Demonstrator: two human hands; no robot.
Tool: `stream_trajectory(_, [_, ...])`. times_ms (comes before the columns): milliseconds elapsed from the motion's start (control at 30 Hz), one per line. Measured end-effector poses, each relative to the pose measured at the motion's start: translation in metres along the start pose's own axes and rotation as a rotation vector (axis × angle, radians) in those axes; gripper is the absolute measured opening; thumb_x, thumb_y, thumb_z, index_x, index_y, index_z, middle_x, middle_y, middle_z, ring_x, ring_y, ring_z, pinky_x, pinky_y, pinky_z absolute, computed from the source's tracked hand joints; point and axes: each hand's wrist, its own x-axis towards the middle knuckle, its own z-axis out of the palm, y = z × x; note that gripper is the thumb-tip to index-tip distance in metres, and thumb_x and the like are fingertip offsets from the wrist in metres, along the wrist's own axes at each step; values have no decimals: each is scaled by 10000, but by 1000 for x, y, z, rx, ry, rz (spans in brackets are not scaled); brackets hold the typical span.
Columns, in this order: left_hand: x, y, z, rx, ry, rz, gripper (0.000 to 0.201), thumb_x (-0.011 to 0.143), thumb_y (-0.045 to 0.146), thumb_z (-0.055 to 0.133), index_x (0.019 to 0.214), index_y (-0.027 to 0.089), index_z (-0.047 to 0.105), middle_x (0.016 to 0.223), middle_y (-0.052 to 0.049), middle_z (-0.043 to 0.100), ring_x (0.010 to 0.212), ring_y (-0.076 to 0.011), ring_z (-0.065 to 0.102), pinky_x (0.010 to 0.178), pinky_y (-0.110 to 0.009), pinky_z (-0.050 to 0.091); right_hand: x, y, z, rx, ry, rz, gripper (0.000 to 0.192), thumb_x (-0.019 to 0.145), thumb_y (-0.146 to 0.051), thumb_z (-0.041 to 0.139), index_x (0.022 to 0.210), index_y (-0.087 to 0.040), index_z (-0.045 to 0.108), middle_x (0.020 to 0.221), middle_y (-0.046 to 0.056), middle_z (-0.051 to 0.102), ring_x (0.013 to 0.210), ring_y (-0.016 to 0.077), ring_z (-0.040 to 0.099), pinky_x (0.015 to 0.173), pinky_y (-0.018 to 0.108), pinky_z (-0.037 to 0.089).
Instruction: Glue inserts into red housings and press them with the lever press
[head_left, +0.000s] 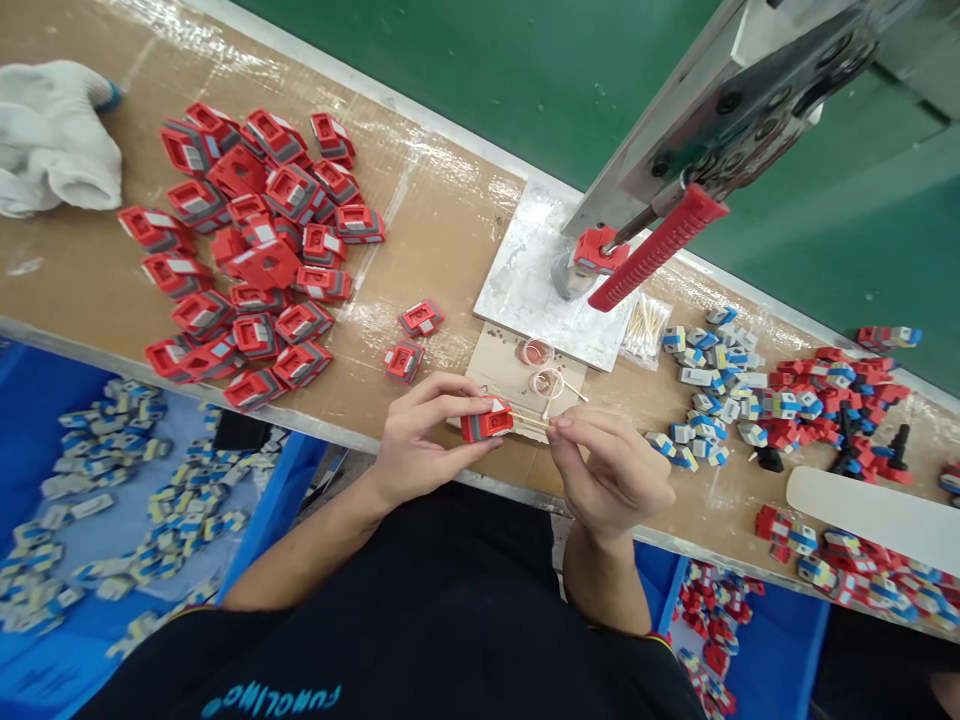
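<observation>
The left hand [420,440] has its fingers clamped around a small red block [487,422], held just over the bench [435,230] edge. The right hand [611,470] pinches a thin wooden stick [529,420], tip touching the block. A pile of red blocks [247,250] sits off to the left, and a red-handled press [656,245] stands behind.

Brown workbench [450,215]; green floor [465,60]

Red plastic housing [487,422], matt; thin wooden stick [529,421]; tabletop [435,230] glossy taped cardboard; dull metal plate [525,280].
</observation>
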Motion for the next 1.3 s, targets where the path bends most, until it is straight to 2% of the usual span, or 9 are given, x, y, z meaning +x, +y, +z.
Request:
stream_trajectory(367, [-3, -6, 0, -92, 43, -87, 293, 789, 278, 932, 1046, 210, 809, 996, -72, 769, 870, -177, 760, 781, -285, 646, 5, 25, -27, -26, 120, 98, 261, 876, -61, 769, 1004, -287, 794, 780, -19, 772, 694, 171, 711, 637, 331, 561])
stream_trajectory(567, [-5, -13, -2, -223, 53, -210, 389, 765, 324, 949, 1106, 202, 804, 1039, -83, 769, 921, -200, 772, 778, -284, 656, 5, 50, -21, -203, -335, 69, 125, 976, -171, 707, 988, -261, 793, 906, 30, 816, 807, 187, 732, 733, 347, 599])
stream_trajectory(633, [-5, -16, -5, -207, 48, -224, 380, 756, 305, 954, 1095, 212, 809, 1036, -69, 769, 919, -198, 768, 778, -283, 658, 1, 54, -26, -182, -372, 69, 124, 991, -239, 703, 1085, -260, 781, 1009, 54, 805, 883, 193, 739, 754, 346, 610])
stream_trajectory(800, [-6, -30, -18, -318, 99, -171, 406, 718, 166, 952, 1080, 297, 822, 1032, -25, 808, 910, -196, 768, 688, -254, 668, -22, 70, -103, -392, 241, 193, 157, 986, -360, 697, 1075, -243, 753, 1006, 63, 716, 858, 191, 696, 681, 331, 557])
stream_trajectory(833, [-7, -33, -20, -347, 101, -188, 416, 715, 155, 948, 1080, 311, 824, 1059, -26, 819, 925, -207, 775, 677, -262, 676, -28, 71, -121, -492, 270, 222, 153, 986, -363, 695, 1044, -236, 757, 979, 63, 715, 849, 196, 687, 695, 341, 551])
stream_trajectory(1000, [-5, -39, -17, -445, 108, -265, 414, 677, 213, 976, 1048, 339, 843, 1009, -26, 838, 852, -224, 797, 645, -288, 699, -57, 76, -162, -745, -400, 329, 164, 969, -369, 707, 1055, -252, 782, 1050, 83, 795, 1009, 274, 666, 911, 467, 542])
stream_trajectory(1067, [-2, -35, -12, -489, 90, -269, 392, 697, 234, 970, 1053, 339, 846, 1002, -27, 834, 820, -227, 804, 670, -311, 712, -62, 76, -158, -760, -500, 334, 140, 970, -322, 699, 1064, -258, 782, 1048, 80, 808, 1035, 285, 652, 933, 479, 527])
stream_trajectory(1167, [0, -24, -3, -560, 49, -275, 353, 760, 240, 936, 1091, 309, 838, 1048, -38, 820, 772, -210, 810, 755, -338, 720, -60, 71, -143, -618, -364, 332, 120, 965, -292, 719, 1072, -264, 767, 1019, 70, 799, 1022, 267, 676, 924, 458, 539])
stream_trajectory(1300, [-3, -9, 11, -632, -22, -366, 312, 833, 332, 894, 1128, 278, 808, 1096, -69, 805, 821, -242, 829, 753, -339, 706, -55, 53, -101, 31, 78, 343, 225, 1024, -333, 645, 1247, -317, 666, 1086, 51, 759, 892, 199, 740, 720, 342, 595])
